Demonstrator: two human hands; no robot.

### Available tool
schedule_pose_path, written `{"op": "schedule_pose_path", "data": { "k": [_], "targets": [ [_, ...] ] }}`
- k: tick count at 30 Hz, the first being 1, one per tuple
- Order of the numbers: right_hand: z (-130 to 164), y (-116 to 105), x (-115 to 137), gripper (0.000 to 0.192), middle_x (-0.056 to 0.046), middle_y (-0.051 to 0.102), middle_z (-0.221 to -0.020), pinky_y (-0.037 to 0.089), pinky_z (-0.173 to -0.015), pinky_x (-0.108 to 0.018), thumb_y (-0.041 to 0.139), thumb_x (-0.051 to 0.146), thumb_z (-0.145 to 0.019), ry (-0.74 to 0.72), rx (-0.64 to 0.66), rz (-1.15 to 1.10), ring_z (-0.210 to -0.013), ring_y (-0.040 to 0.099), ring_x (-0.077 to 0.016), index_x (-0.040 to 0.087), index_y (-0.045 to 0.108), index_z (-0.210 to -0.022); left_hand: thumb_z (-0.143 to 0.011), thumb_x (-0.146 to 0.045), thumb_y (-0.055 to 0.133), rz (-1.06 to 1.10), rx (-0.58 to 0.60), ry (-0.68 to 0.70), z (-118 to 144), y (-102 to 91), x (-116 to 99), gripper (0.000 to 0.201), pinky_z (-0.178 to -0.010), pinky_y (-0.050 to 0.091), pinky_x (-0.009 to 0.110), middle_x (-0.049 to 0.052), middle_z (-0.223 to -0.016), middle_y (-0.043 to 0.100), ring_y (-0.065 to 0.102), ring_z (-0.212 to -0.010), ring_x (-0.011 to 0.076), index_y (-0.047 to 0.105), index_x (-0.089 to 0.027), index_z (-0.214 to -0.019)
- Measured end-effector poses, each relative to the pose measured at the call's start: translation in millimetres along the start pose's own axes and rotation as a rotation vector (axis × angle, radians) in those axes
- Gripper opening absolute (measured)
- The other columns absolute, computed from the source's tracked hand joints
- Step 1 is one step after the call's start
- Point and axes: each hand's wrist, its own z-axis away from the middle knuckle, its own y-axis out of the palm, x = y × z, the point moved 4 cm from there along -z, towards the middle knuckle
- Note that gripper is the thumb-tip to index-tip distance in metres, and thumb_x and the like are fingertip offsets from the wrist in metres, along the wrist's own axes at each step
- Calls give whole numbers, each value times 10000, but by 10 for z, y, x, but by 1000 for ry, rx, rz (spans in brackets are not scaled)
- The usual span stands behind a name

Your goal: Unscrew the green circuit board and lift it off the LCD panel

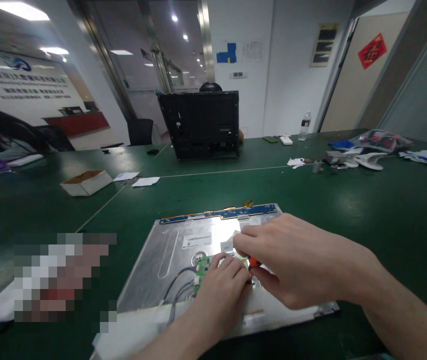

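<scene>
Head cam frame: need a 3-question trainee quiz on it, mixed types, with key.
1. True or false: the metal panel lies flat on the green table.
2. Which hand holds the orange-handled tool? A) left hand B) right hand
3. Fill in: the grey cables run to the small ____ circuit board under the left hand.

Key: 1 true; 2 B; 3 green.

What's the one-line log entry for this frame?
left hand: on green circuit board | right hand: grips orange-handled tool | base: metal panel, flat on green table
</scene>
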Motion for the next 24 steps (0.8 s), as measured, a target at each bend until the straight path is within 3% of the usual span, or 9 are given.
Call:
{"op": "schedule_pose_path", "data": {
  "k": [10,17,24],
  "targets": [
    [-46,5,-17,38,-15,669,-788,267,-535,-285,550,240,-877,62,-4,17,-676,603,-173,201,547,-878,-885,-127,516,-44,34,18,-7,4,-6,174,-942,419,443,58,-997,670,587,-974,242,627,-203,-995],
    [-10,-12,-2,99,-23,671,-828,305,-541,-289,537,294,-882,6,-4,-25,-682,599,-173,200,548,-909,-873,-120,518,-53,10,3,0,26,9,151,-942,421,441,59,-963,676,592,-955,244,636,-193,-934],
    [-28,-2,8,33,-24,664,-811,296,-540,-287,523,212,-857,8,4,-1,-668,588,-167,195,529,-885,-868,-111,526,-47,-15,17,6,12,14,174,-935,414,437,52,-987,684,602,-968,239,629,-207,-972]
  ]
}}
